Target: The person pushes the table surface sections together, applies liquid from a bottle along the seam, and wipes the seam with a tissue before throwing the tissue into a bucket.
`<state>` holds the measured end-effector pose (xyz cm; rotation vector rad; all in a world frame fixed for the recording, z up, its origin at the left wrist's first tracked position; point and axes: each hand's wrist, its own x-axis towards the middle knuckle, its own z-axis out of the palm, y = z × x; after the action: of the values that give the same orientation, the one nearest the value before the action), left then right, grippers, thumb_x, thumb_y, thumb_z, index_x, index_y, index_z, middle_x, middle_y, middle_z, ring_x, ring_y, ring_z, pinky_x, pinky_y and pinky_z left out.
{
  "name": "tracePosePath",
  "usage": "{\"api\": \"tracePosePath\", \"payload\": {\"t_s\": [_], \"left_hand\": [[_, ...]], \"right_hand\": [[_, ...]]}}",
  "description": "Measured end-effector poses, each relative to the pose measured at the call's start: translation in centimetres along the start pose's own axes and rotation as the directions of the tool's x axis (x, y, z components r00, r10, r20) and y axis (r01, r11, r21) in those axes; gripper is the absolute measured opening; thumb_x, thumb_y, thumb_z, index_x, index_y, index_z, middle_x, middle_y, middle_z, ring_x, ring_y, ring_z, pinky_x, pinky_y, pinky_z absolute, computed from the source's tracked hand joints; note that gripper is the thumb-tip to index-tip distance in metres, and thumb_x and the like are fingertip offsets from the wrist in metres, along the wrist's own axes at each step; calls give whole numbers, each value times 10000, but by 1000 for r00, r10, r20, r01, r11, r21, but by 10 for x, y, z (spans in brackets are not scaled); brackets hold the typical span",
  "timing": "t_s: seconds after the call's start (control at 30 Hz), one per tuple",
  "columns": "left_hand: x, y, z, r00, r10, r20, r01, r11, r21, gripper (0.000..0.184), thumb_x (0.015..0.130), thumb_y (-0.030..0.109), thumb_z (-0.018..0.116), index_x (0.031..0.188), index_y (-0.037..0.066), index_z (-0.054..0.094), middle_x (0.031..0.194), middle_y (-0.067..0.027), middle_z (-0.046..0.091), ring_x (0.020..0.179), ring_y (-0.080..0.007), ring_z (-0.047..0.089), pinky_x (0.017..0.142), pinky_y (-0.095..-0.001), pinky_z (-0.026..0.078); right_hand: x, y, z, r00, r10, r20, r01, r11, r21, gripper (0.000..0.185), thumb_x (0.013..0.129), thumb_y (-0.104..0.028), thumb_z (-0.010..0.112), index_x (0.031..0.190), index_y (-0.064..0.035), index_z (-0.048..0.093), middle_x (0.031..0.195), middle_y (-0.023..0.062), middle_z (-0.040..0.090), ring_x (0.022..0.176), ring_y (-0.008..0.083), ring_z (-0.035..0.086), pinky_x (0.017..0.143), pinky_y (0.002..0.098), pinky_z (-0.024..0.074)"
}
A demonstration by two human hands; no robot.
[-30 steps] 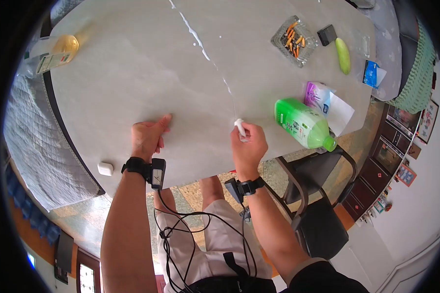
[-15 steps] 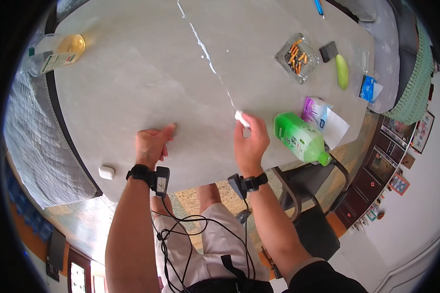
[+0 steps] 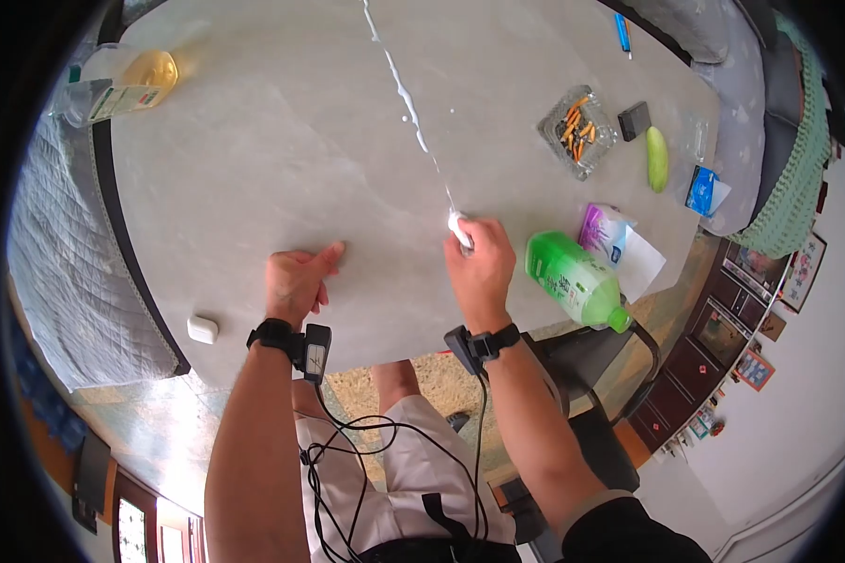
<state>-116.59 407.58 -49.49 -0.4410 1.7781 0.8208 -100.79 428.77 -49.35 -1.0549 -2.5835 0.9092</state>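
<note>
A thin streak of white liquid (image 3: 404, 92) runs down the grey table (image 3: 253, 188) from the far edge towards me, with a few drops beside it. At its near end my right hand (image 3: 482, 267) pinches a small wad of white tissue (image 3: 457, 228) against the tabletop. The fingers partly cover the wad. My left hand (image 3: 296, 281) rests on the table to the left, fingers curled in and thumb pointing out, with nothing visible in it. Right of my right hand, a green-labelled bottle (image 3: 573, 277) lies on its side by a purple and white tissue pack (image 3: 615, 239).
A glass ashtray (image 3: 577, 131) full of cigarette butts, a black box (image 3: 634, 120), a green cucumber-like vegetable (image 3: 657, 159) and a blue packet (image 3: 702, 190) are at the right. A bottle of yellow liquid (image 3: 145, 84) and a white earbud case (image 3: 202, 329) are at the left. Cables hang from both wrists.
The view has shifted slightly. My right hand has moved a little away from me along the streak, pressing the tissue wad. My left hand stays about where it was.
</note>
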Motion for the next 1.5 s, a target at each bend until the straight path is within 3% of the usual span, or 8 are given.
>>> {"api": "tracePosePath", "payload": {"t_s": [0.13, 0.37, 0.53, 0.7, 0.87, 0.93, 1.0, 1.5], "left_hand": [[1, 1, 1, 1000, -12, 10, 12, 1000, -4, 514, 901, 445, 860, 719, -10, 709, 492, -43, 547, 385, -125, 481, 383, -293, 377], [-1, 0, -1, 1000, -2, 6, 2, 1000, -12, 487, 917, 408, 842, 718, -15, 708, 498, -51, 562, 388, -126, 492, 380, -300, 378], [-1, 3, -1, 1000, -19, 1, 19, 1000, -15, 478, 916, 400, 840, 726, -20, 715, 495, -52, 565, 384, -128, 494, 379, -305, 380], [-1, 2, -2, 1000, -23, -1, 23, 1000, -7, 477, 915, 400, 844, 723, -20, 723, 495, -59, 575, 385, -130, 509, 383, -304, 394], [-1, 4, -2, 1000, -30, 5, 30, 1000, -8, 482, 918, 404, 843, 717, -18, 727, 498, -64, 582, 387, -130, 520, 381, -306, 399], [-1, 4, -2, 1000, -25, 10, 25, 1000, -14, 481, 919, 405, 842, 718, -17, 729, 499, -66, 583, 388, -131, 522, 380, -307, 400], [-1, 3, -3, 999, -31, 8, 31, 999, -11, 477, 919, 409, 842, 721, -11, 732, 504, -67, 594, 387, -134, 526, 388, -308, 411], [4, -5, -6, 996, 8, 88, -8, 1000, 3, 466, 928, 445, 807, 764, 12, 760, 542, -74, 649, 434, -147, 598, 456, -317, 490]], "right_hand": [[-19, 7, 1, 996, 86, -7, -86, 989, -116, 207, 825, 46, 764, 1003, -23, 682, 929, 125, 662, 796, 331, 674, 646, 415, 548], [37, -17, 19, 994, -82, -72, 85, 996, 28, 189, 841, 30, 766, 1004, -15, 682, 944, 130, 674, 793, 328, 674, 634, 411, 551], [21, -3, 11, 998, 45, -33, -46, 998, -44, 154, 847, 17, 775, 976, -13, 696, 943, 124, 678, 787, 302, 675, 619, 401, 546], [59, -25, 29, 993, -116, -14, 116, 993, 2, 185, 837, 7, 768, 1001, -18, 687, 950, 120, 670, 810, 310, 670, 658, 428, 546], [62, -33, 17, 987, 139, 76, -121, 970, -211, 231, 806, 26, 750, 1023, -17, 684, 983, 119, 658, 840, 324, 668, 689, 435, 544], [67, -33, 22, 990, 126, 58, -116, 982, -147, 232, 808, 19, 747, 1028, -14, 682, 980, 118, 657, 856, 330, 665, 703, 435, 544], [86, -38, 33, 979, -200, -38, 202, 978, 56, 220, 805, 20, 744, 1015, -11, 683, 982, 121, 660, 868, 330, 665, 714, 438, 547], [75, -45, 36, 995, -98, 11, 98, 979, -179, 194, 838, 11, 753, 1023, -10, 698, 956, 139, 663, 892, 354, 668, 733, 438, 556]]}}
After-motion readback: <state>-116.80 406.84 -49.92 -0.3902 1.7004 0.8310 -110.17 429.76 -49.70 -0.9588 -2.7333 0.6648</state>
